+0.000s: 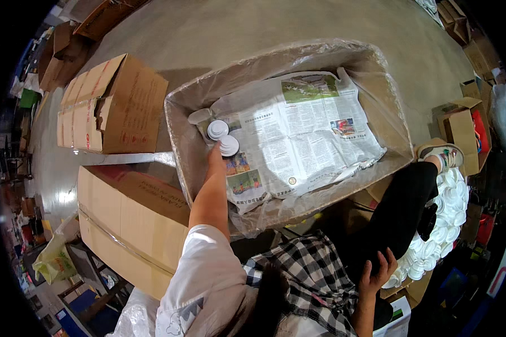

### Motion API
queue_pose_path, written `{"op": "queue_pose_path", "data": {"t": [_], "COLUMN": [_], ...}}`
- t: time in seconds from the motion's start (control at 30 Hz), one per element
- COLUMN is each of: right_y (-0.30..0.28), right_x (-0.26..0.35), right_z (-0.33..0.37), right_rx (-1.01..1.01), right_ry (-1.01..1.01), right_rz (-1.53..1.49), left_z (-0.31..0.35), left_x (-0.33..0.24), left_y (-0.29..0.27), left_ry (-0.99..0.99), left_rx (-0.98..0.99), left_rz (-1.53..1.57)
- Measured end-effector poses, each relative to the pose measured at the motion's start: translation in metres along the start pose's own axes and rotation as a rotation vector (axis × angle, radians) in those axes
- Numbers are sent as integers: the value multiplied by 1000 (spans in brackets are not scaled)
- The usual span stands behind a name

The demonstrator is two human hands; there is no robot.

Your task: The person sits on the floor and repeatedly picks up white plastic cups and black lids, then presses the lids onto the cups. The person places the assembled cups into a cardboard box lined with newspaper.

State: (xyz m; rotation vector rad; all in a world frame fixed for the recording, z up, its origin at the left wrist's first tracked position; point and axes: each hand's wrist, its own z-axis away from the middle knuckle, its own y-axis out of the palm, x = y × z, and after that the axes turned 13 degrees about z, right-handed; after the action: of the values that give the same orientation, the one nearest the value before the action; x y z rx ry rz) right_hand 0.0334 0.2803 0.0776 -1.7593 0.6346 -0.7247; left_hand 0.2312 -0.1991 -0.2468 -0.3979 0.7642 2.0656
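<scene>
My left arm reaches down into a large cardboard box (405,140) lined with clear plastic and newspaper. At its left end, my left hand (216,153) is closed on a white round stepped piece (229,146), like a lid. That piece covers most of the fingers. A second white round piece (218,130) lies just beyond it, touching or nearly touching. Spread newspaper (287,146) covers the box bottom. My right hand (379,273) hovers by my thigh, its fingers apart and holding nothing. Many similar white round pieces (433,247) are heaped at my right.
Left of the lined box stand a taped cardboard box (112,106) and a nearer long one (129,224). A small open box (464,132) with red contents is at the right. My shoe (441,154) is beside the lined box's right corner. Bare concrete floor (219,33) lies beyond.
</scene>
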Motion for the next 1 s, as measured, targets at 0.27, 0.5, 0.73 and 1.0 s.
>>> {"op": "queue_pose_path", "data": {"t": [0.27,0.5,0.73,1.0], "right_y": [-1,-12,13,2], "right_x": [-1,-4,-52,-28], "right_z": [5,9,107,144], "right_rx": [8,-30,471,1286], "right_ry": [-10,20,800,199], "right_rz": [23,-30,-393,-372], "left_z": [29,52,135,408], "left_x": [2,2,26,71], "left_y": [1,12,106,124], "left_ry": [580,711,1118,783], "left_rx": [-350,310,708,1621], "left_rz": [-1258,-2191,-1338,-906]}}
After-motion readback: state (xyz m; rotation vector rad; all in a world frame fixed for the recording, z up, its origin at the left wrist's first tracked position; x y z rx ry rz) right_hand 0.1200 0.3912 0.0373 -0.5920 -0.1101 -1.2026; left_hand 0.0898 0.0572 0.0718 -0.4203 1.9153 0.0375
